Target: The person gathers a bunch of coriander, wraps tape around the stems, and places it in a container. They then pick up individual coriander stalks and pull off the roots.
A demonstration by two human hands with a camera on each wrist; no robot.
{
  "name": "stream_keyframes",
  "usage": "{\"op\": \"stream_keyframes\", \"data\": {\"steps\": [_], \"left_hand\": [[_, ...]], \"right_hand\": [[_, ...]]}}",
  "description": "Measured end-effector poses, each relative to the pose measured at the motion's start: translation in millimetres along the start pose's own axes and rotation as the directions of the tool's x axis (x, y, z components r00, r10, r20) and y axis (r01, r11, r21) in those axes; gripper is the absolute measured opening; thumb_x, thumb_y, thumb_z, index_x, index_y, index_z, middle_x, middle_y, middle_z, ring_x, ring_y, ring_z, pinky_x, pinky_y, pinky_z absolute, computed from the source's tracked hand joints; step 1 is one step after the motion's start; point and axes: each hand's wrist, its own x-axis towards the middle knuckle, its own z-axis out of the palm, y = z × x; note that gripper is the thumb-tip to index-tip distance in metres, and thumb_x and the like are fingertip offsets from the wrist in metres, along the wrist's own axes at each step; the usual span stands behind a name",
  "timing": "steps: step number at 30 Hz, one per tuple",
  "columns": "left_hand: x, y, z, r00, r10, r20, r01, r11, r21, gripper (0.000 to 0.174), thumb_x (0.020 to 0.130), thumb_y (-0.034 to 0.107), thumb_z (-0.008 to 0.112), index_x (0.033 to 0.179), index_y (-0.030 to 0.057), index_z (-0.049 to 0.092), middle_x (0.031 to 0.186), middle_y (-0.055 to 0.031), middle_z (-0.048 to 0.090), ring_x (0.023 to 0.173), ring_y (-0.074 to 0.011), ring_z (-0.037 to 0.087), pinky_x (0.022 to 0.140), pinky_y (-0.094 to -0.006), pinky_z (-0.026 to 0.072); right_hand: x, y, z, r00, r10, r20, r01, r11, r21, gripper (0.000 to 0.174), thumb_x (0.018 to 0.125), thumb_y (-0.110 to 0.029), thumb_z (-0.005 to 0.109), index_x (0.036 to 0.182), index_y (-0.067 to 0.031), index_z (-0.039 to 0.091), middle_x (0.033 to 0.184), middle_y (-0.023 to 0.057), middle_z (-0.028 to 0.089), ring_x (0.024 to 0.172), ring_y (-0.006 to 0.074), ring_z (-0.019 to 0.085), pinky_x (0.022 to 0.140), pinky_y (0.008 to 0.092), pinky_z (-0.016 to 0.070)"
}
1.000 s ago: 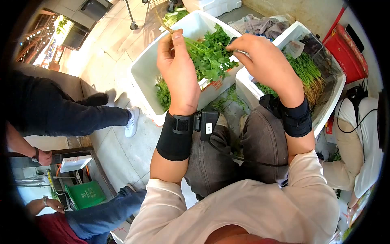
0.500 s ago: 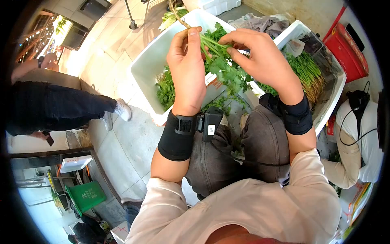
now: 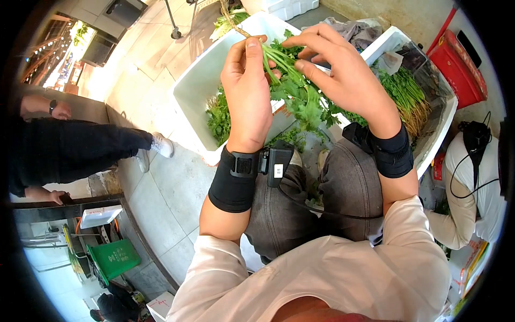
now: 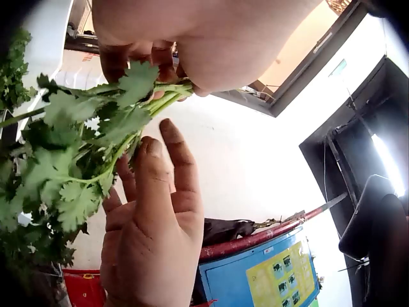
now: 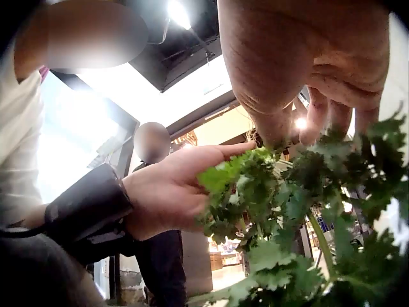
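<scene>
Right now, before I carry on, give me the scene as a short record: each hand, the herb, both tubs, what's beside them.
Left hand: pinches the herb near its root end
Right hand: beside the stems, fingers spread; contact unclear
Herb: leaves toward the right hand, root end pointing away from the person
Left tub: white, leafy greens inside
Right tub: white, rooted greens inside
Beside right tub: red container
Behind the tubs: crumpled cloth
</scene>
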Motion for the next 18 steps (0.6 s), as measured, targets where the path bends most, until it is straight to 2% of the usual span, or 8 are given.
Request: {"op": "stream_keyframes", "data": {"steps": [1, 2, 4, 5, 7, 11, 14, 18], "left_hand": [[3, -3, 2, 1.000, 0.002, 0.003, -0.002, 1.000, -0.021, 0.031, 0.108, 0.028, 0.055, 0.118, 0.0004, 0.063, 0.094, -0.0014, 0.062, 0.075, -0.0075, 0.056, 0.065, -0.0245, 0.0472], [2, -2, 1, 1.000, 0.003, 0.003, -0.003, 1.000, -0.021, 0.031, 0.108, 0.028, 0.055, 0.118, 0.0004, 0.063, 0.094, -0.0014, 0.062, 0.075, -0.0075, 0.056, 0.065, -0.0245, 0.0472], [-1, 2, 0, 1.000, -0.001, 0.002, 0.001, 0.999, -0.047, 0.030, 0.108, 0.027, 0.054, 0.119, 0.0007, 0.063, 0.098, -0.0022, 0.064, 0.076, -0.0077, 0.057, 0.065, -0.0245, 0.0473], [-2, 3, 0, 1.000, 0.000, 0.003, 0.000, 0.999, -0.047, 0.030, 0.108, 0.027, 0.054, 0.119, 0.0007, 0.063, 0.098, -0.0022, 0.064, 0.076, -0.0077, 0.057, 0.065, -0.0245, 0.0473], [-3, 4, 0, 1.000, 0.000, 0.016, 0.001, 0.997, -0.081, 0.030, 0.108, 0.027, 0.054, 0.120, 0.0010, 0.062, 0.106, -0.0037, 0.065, 0.079, -0.0086, 0.058, 0.066, -0.0249, 0.0477], [1, -7, 4, 0.999, -0.010, 0.044, 0.013, 0.997, -0.077, 0.029, 0.108, 0.027, 0.054, 0.121, 0.0013, 0.060, 0.114, -0.0046, 0.065, 0.083, -0.0100, 0.059, 0.069, -0.0261, 0.0485], [1, -6, 3, 0.999, -0.022, 0.047, 0.027, 0.994, -0.109, 0.029, 0.108, 0.027, 0.054, 0.122, 0.0012, 0.059, 0.114, -0.0050, 0.064, 0.086, -0.0111, 0.059, 0.072, -0.0272, 0.0487], [0, -3, 4, 0.998, -0.021, 0.059, 0.028, 0.993, -0.119, 0.030, 0.109, 0.026, 0.053, 0.122, 0.0001, 0.057, 0.114, -0.0064, 0.062, 0.090, -0.0133, 0.061, 0.078, -0.0304, 0.0525]], "right_hand": [[1, 1, -1, 0.999, 0.025, -0.027, -0.022, 0.993, 0.118, 0.025, 0.090, 0.000, 0.065, 0.114, -0.0045, 0.068, 0.116, 0.0114, 0.061, 0.101, 0.0285, 0.065, 0.084, 0.0374, 0.0520], [1, 0, -1, 0.999, 0.025, -0.027, -0.021, 0.993, 0.117, 0.025, 0.090, 0.000, 0.065, 0.114, -0.0045, 0.068, 0.116, 0.0114, 0.061, 0.101, 0.0285, 0.065, 0.084, 0.0374, 0.0520], [2, -1, -3, 0.986, -0.167, 0.013, 0.167, 0.985, -0.036, 0.025, 0.085, 0.002, 0.069, 0.109, -0.0050, 0.070, 0.125, 0.0106, 0.060, 0.102, 0.0274, 0.066, 0.084, 0.0358, 0.0530], [2, -2, -3, 0.986, -0.167, 0.012, 0.167, 0.985, -0.037, 0.025, 0.085, 0.002, 0.069, 0.109, -0.0050, 0.070, 0.125, 0.0106, 0.060, 0.102, 0.0274, 0.066, 0.084, 0.0358, 0.0530], [1, -3, -4, 0.983, -0.158, 0.089, 0.158, 0.987, 0.006, 0.017, 0.085, -0.002, 0.070, 0.101, -0.0058, 0.072, 0.119, 0.0130, 0.062, 0.100, 0.0354, 0.065, 0.087, 0.0410, 0.0525], [-2, 11, -5, 0.991, -0.097, 0.097, 0.100, 0.995, -0.020, 0.013, 0.086, -0.002, 0.067, 0.097, -0.0039, 0.072, 0.121, 0.0131, 0.063, 0.102, 0.0349, 0.065, 0.088, 0.0414, 0.0524], [-2, 12, -3, 0.991, -0.110, 0.071, 0.113, 0.993, -0.038, 0.016, 0.086, 0.001, 0.065, 0.100, -0.0013, 0.071, 0.121, 0.0128, 0.064, 0.096, 0.0293, 0.066, 0.083, 0.0370, 0.0526], [-3, 4, -3, 0.996, -0.081, 0.047, 0.083, 0.996, -0.041, 0.017, 0.086, -0.011, 0.070, 0.099, -0.0003, 0.072, 0.119, 0.0144, 0.065, 0.100, 0.0329, 0.066, 0.087, 0.0403, 0.0525]]}}
